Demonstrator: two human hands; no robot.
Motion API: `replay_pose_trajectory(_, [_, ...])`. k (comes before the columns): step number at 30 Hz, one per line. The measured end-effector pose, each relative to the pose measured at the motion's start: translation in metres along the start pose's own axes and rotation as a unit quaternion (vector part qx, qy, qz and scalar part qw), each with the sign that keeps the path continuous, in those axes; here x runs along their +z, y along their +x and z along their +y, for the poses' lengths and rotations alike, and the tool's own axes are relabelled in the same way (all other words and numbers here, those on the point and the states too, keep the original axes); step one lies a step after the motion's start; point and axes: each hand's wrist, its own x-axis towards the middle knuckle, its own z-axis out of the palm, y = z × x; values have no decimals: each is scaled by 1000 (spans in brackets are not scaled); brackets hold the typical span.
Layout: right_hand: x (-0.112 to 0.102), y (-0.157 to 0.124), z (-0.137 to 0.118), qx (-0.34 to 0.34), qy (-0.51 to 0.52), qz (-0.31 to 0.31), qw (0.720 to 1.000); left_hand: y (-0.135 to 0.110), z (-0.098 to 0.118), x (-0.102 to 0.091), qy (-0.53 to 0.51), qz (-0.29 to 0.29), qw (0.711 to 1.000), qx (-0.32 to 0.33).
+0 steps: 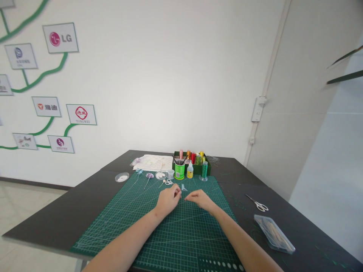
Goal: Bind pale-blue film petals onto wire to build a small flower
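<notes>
Bare forearms (132, 238) reached from the near edge across a green cutting mat (181, 234). The left hand (169, 197) had its fingers curled inward and the right hand (199, 198) tapered toward a pinch; whether either gripped anything, I could not tell. A pale blue piece (183, 187) showed just beyond the gap between them, nearer the left. It looked flimsy, so a careless finger might have creased it or knocked it loose; overreaching could also have tipped the squeeze bottle (190, 171) or green can (179, 171) on the far side
</notes>
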Motion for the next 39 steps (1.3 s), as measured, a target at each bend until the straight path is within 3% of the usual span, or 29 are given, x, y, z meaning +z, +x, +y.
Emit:
replay_pose_trajectory(4, [2, 0, -2, -5, 11, -41, 999, 2, -7, 3, 54, -7, 998, -18])
replay_pose_trajectory(9, [4, -3, -8, -13, 39, -50, 998, 1, -9, 10, 71, -7, 997, -43])
replay_pose_trajectory(12, [5, -4, -9, -11, 55, -50, 997, 2, -10, 13, 2, 4, 999, -55])
replay_pose_trajectory(16, [6, -2, -7, 26, 156, -40, 987, 9, -16, 11, -183, 29, 979, -86])
replay_pose_trajectory(19, [5, 0, -5, 29, 258, 3, 966, 15, -21, 9, -259, 60, 957, -114])
replay_pose_trajectory(22, [3, 3, -2, 35, 287, 68, 955, 18, -23, 8, -280, 67, 949, -124])
replay_pose_trajectory(27, [5, 10, 8, 111, 189, 160, 963, 16, -23, 12, -295, 59, 947, -112])
replay_pose_trajectory(31, [10, 13, 12, 72, 101, 208, 970, 15, -21, 14, -297, 53, 947, -109])
replay_pose_trajectory(35, [16, 9, 6, 48, 173, 149, 972, 14, -18, 11, -293, 41, 949, -112])
replay_pose_trajectory(39, [25, -2, -11, 55, 348, 36, 935, 12, -16, 11, -299, 15, 949, -95])
